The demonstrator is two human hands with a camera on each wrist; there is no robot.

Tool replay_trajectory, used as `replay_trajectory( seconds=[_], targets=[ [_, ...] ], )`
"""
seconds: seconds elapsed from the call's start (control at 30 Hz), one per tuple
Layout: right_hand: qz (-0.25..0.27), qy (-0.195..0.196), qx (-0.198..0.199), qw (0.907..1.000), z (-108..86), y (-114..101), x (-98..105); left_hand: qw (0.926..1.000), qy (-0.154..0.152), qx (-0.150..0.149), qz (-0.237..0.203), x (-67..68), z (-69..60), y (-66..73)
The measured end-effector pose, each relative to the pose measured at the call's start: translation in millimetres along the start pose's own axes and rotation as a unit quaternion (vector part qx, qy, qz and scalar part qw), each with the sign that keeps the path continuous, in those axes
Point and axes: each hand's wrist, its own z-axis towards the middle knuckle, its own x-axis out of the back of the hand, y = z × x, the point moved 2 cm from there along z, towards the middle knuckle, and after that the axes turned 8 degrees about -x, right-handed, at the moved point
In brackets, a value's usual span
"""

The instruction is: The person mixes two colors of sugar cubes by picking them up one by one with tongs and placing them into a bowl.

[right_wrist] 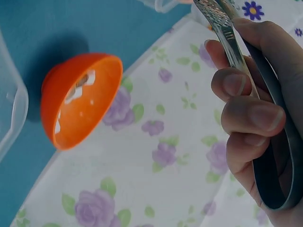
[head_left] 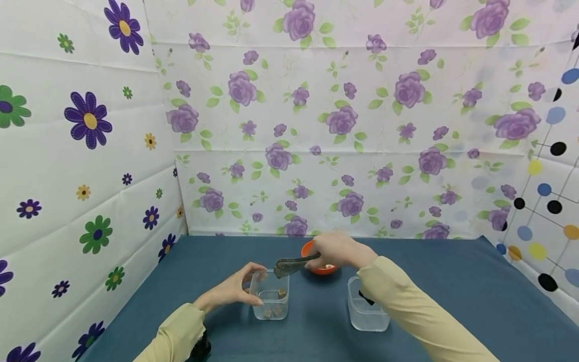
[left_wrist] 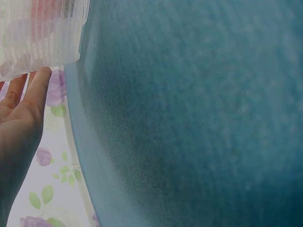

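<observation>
Where the beige right sleeve [head_left: 422, 309] blocks: far corner of clear plastic second tub [head_left: 368, 322]; black item [head_left: 365, 297] by cuff unidentifiable
Clear square plastic tub [head_left: 280, 302]: on dark blue cloth [head_left: 316, 322], small brown cubes [head_left: 282, 293] inside, exact count unclear through the wall
Left hand [head_left: 230, 290]: thumb and fingers gripping that tub's left side; tub cut off in left wrist view
Right hand [head_left: 339, 250]: clutching silver metal tongs [head_left: 294, 265]
Tong tips: by the tub's far right rim, can't tell if loaded; cropped in right wrist view
Round orange bowl [right_wrist: 52, 106]: white pieces [right_wrist: 75, 96] inside; half hidden behind right hand in head view
</observation>
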Motion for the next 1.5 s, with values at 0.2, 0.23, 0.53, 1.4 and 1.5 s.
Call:
replay_trajectory(
  seconds=[0.2,0.23,0.53,1.4,1.5],
  targets=[
    [0.026,0.006,-0.006,0.9996,-9.2,20,11,1.0000,-0.001,-0.005,-0.004,0.6,0.1,1.3],
    [0.027,0.010,-0.007,0.9996,-10.9,24,12,1.0000,-0.002,-0.006,-0.005,0.6,0.1,1.2],
    [-0.041,0.047,-0.049,0.9969,-21.3,55,19,1.0000,-0.004,-0.007,0.000,1.3,-0.6,-0.2],
    [-0.070,0.018,-0.136,0.9880,-28.0,94,7,1.0000,-0.005,-0.002,-0.002,1.3,-0.2,-1.7],
    [-0.071,0.017,-0.139,0.9876,-27.5,94,7,1.0000,-0.006,-0.007,0.001,1.6,-0.2,-2.5]
  ],
)
